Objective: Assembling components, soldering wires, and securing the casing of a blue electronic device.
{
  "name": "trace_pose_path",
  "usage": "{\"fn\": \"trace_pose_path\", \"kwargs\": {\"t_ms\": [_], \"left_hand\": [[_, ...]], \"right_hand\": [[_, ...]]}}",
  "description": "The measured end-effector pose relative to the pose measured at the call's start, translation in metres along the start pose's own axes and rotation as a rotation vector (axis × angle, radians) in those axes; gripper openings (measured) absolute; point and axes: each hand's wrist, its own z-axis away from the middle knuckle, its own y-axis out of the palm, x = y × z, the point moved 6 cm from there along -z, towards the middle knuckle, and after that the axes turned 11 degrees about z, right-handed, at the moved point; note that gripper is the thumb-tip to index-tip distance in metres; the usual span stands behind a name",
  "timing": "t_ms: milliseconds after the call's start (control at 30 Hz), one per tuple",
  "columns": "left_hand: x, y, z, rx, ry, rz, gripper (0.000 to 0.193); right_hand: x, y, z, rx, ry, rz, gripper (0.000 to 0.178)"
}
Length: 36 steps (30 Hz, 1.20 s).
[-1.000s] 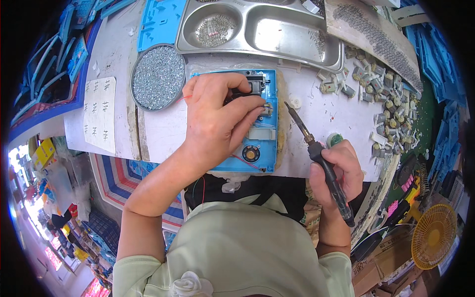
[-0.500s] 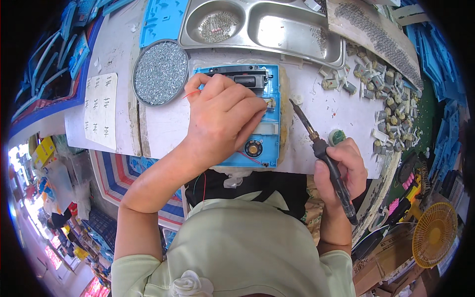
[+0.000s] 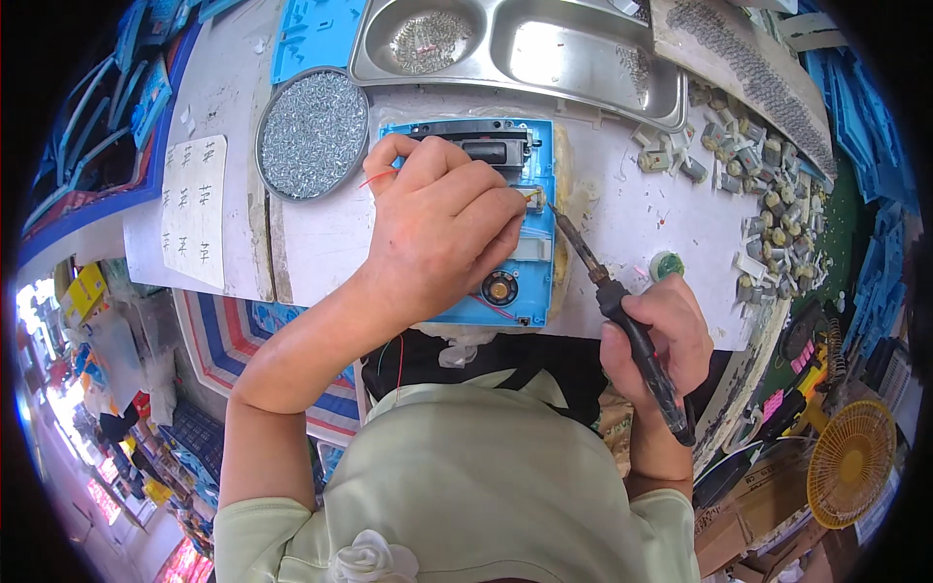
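My right hand (image 3: 671,335) is closed around the black handle of a soldering iron (image 3: 622,309). The iron's tip reaches the right side of a blue plastic casing (image 3: 540,282), close to a small metal-and-white part (image 3: 534,199). Whether the tip touches that part I cannot tell. Over the casing lies my left hand (image 3: 442,214), its fingers bent and pinched together near the same part. A thin red wire (image 3: 377,179) sticks out from between those fingers. A black compartment piece (image 3: 486,153) and a round speaker (image 3: 500,288) sit in the casing; my left hand hides much of its left half.
A round dish of small screws (image 3: 313,136) stands left of the casing, beside a handwritten sheet (image 3: 194,214). Behind is a steel tray (image 3: 583,107) with small metal parts. Several small motors (image 3: 773,209) are heaped at right, near a small green-topped container (image 3: 666,264).
My right hand has brought the soldering iron up and left, so its tip is now at the casing's right side. My left hand stays almost in place over the casing.
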Motion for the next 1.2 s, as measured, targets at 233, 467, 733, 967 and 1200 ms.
{"fn": "trace_pose_path", "kwargs": {"t_ms": [233,467,733,967,1200], "left_hand": [[0.0009,0.0011,0.001,-0.015,0.006,0.003,0.023],[0.0018,0.0007,0.001,-0.017,0.01,0.008,0.022],[0.0028,0.0016,0.0019,-0.013,0.007,0.01,0.023],[0.0027,0.001,0.0019,0.001,0.002,0.018,0.024],[0.0033,0.0029,0.0034,0.013,-0.003,0.001,0.024]], "right_hand": [[0.0022,0.0031,-0.0042,0.035,-0.003,0.006,0.031],[0.0019,0.0047,-0.0043,0.038,-0.01,0.013,0.031],[-0.0003,0.0026,-0.0033,0.034,-0.007,0.002,0.03],[0.0022,0.0052,-0.0049,0.055,-0.007,0.015,0.03],[0.0024,0.0065,-0.0097,0.08,-0.023,0.017,0.032]]}}
